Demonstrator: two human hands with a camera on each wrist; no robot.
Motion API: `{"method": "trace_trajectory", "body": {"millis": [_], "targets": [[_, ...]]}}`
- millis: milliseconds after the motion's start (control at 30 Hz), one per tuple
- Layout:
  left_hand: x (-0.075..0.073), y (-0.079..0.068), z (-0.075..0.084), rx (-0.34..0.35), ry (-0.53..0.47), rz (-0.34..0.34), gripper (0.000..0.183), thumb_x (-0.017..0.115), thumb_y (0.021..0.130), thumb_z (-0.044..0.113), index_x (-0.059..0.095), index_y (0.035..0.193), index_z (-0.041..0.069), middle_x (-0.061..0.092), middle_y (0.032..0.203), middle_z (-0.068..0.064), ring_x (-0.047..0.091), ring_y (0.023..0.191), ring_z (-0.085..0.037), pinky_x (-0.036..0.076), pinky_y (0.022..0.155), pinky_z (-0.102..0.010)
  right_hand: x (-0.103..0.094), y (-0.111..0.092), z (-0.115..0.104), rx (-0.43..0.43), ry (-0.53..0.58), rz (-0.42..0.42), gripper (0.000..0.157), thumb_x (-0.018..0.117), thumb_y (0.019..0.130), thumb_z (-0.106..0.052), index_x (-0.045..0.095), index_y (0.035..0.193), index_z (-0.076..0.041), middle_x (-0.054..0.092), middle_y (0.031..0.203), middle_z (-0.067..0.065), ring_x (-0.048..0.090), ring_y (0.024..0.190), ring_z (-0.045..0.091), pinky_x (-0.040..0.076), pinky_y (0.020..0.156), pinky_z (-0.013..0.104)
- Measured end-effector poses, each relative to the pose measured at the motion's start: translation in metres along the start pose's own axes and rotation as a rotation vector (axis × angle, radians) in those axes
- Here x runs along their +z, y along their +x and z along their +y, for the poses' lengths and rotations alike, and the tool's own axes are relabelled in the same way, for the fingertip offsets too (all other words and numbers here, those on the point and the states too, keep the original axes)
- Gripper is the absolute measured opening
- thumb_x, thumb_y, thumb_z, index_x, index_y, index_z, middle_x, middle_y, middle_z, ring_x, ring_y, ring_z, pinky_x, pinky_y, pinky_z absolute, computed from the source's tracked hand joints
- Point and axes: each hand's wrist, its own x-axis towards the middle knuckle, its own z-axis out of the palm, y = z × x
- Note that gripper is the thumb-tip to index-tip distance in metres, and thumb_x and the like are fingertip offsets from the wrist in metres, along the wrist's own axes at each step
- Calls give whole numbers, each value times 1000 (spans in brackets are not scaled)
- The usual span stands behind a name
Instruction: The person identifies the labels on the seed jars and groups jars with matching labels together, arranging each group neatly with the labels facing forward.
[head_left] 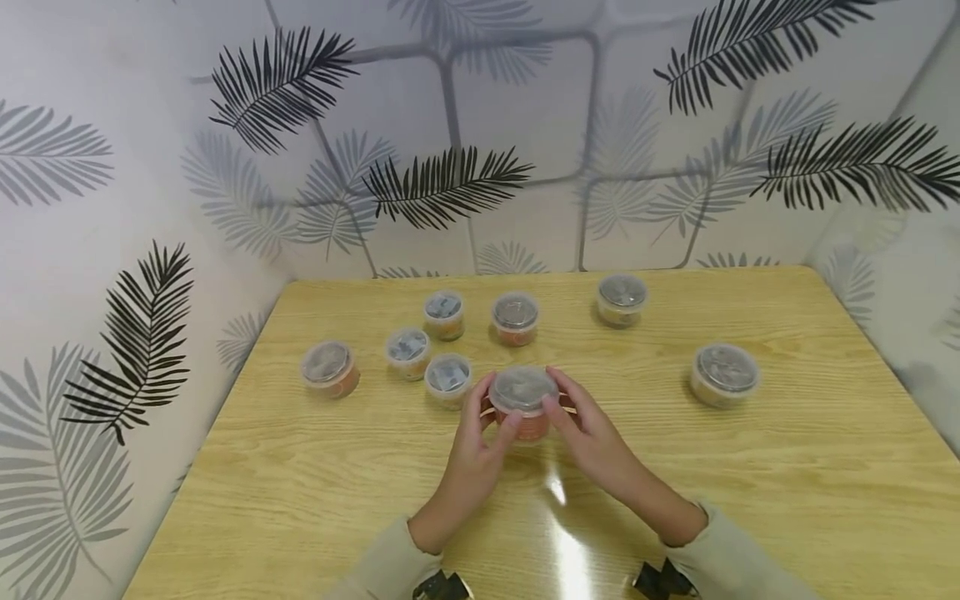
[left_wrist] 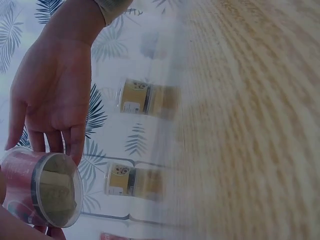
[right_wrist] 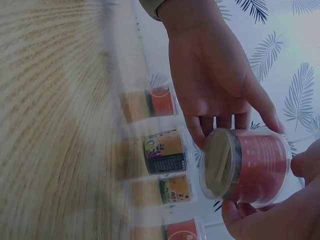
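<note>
A round tub (head_left: 527, 402) with a red label (right_wrist: 262, 167) is being held between two hands near the middle of the table (head_left: 300, 492), its base being carried clear of the wood. It is being gripped from its left side by the left hand (head_left: 474, 450), the fingers being curled about the wall and the thumb being laid across the near face; from its right side it is being gripped by the right hand (head_left: 596, 437), the thumb being set near the rim of the lid (head_left: 524, 385). The top is being covered by this lid, translucent and greyish. Pale fine print is being carried on the label, too blurred to be read. Near the base a dark band is being shown, and through the clear bottom, beige-olive contents (left_wrist: 57, 192) are being glimpsed.

The table is being marked by a yellowish wood grain, and a streak of glare (head_left: 572, 558) is being thrown back from its near part. Seven other lidded tubs are being spread over it: three small tubs (head_left: 408, 353) are being grouped left of the hands, the nearest being just beside the left hand. Beyond, the pale walls (head_left: 517, 108) are being patterned with black leaf sprays (head_left: 450, 187), fainter grey leaves (head_left: 348, 187) and grey rounded outlines.
</note>
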Motion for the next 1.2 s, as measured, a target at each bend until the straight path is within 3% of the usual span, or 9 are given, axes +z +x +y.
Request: {"method": "trace_trajectory", "body": {"millis": [133,367,467,567,800,1033,1200], "targets": [[-1,-1,-1,-9,-10,-11,54,48,98,12,21,142,-3,35,136,-18,40,119,-31,33,100,-47,-2,-2,1,-1,-10,-6,48,44,100,-24,32,143,-7,41,135,13,44,116,28,41,94,44],[-1,1,3,-36,-60,-29,57,49,97,12,18,143,-2,35,136,-17,38,120,-28,31,101,-47,-5,1,1,-11,46,5,45,49,98,-21,36,139,-9,44,131,9,44,113,25,44,91,30],[1,2,6,-38,-65,-22,61,53,95,13,18,143,-4,35,134,-18,38,119,-30,32,100,-48,-6,2,1,8,99,10,44,49,98,-20,36,139,-9,43,131,9,43,114,25,44,90,30],[2,3,9,-48,-69,-30,64,56,94,14,18,142,-5,37,134,-19,41,117,-29,36,98,-46,-7,2,2,27,152,-10,46,49,98,-19,34,140,-8,42,132,11,42,115,26,43,90,34],[5,2,13,-108,-131,-86,67,55,95,19,14,145,0,40,132,-16,43,112,-23,43,88,-28,-7,2,3,40,236,-117,52,46,99,-21,24,145,-11,36,139,15,35,127,30,32,100,49],[3,3,13,-113,-93,-94,66,55,95,22,16,146,3,39,135,-13,42,117,-23,41,94,-35,-9,2,4,36,295,-147,53,45,99,-21,23,146,-10,32,143,16,31,131,29,26,104,49],[-1,5,12,-129,-114,-85,64,53,96,21,16,146,3,33,139,-15,37,122,-28,36,98,-43,-11,0,4,17,294,-122,49,40,102,-23,25,146,-8,30,146,14,29,132,27,29,104,40]]}}
